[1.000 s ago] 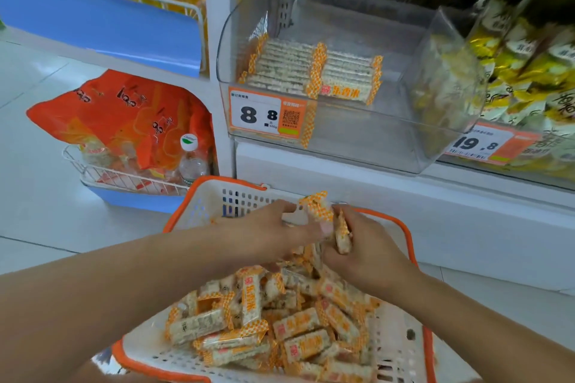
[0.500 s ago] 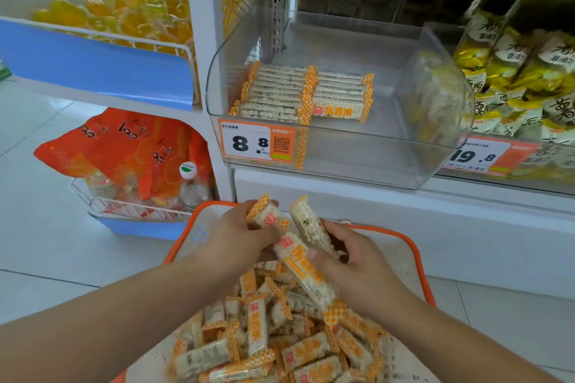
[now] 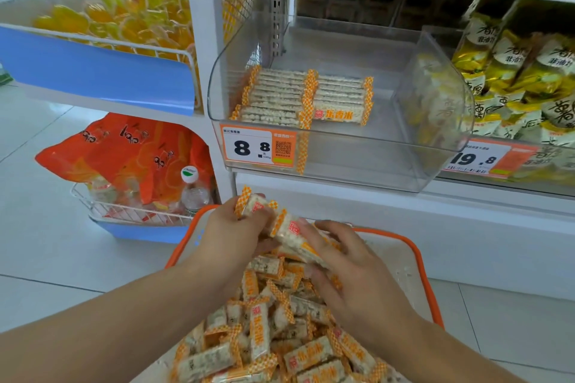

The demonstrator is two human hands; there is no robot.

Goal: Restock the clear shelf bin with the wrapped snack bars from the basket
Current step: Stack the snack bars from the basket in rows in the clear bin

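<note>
Two bare hands meet over the white plastic basket with the orange rim (image 3: 429,283); the left hand (image 3: 230,233) has its fingers curled round a clutch of wrapped snack bars — pale puffed-rice sticks in clear film with orange-checked ends (image 3: 258,207) — lifted just above the basket's heap; the right hand (image 3: 345,270) lies just beside it, fingers bent over the lower end of the same clutch and pressing against one long bar, thumb tucked beneath, so both hands grip the bundle between them. Under the hands, the basket holds a loose pile of the same wrapped bars (image 3: 280,339), lying at all angles and reaching its near edge.

Above the basket and well apart from the hands sits the clear plastic shelf bin with the curved front (image 3: 342,162); inside it, at its left, two tidy rows of stacked bars (image 3: 298,96) lie flat, side by side and touching, while its right portion shows bare floor. On the bin's front, at the left, hangs an orange-and-white price tag reading 8.8 (image 3: 258,148).

Right of the bin stand yellow-and-white snack packets (image 3: 522,71) behind a second orange price label (image 3: 485,158); left of the bin, a wire rack with a blue front panel (image 3: 99,71) carries yellow-orange sweets; below that rack, level with the basket's far rim, a white wire tray (image 3: 130,211) holds orange bags (image 3: 124,152) and a small clear bottle with a white cap (image 3: 193,190).
</note>
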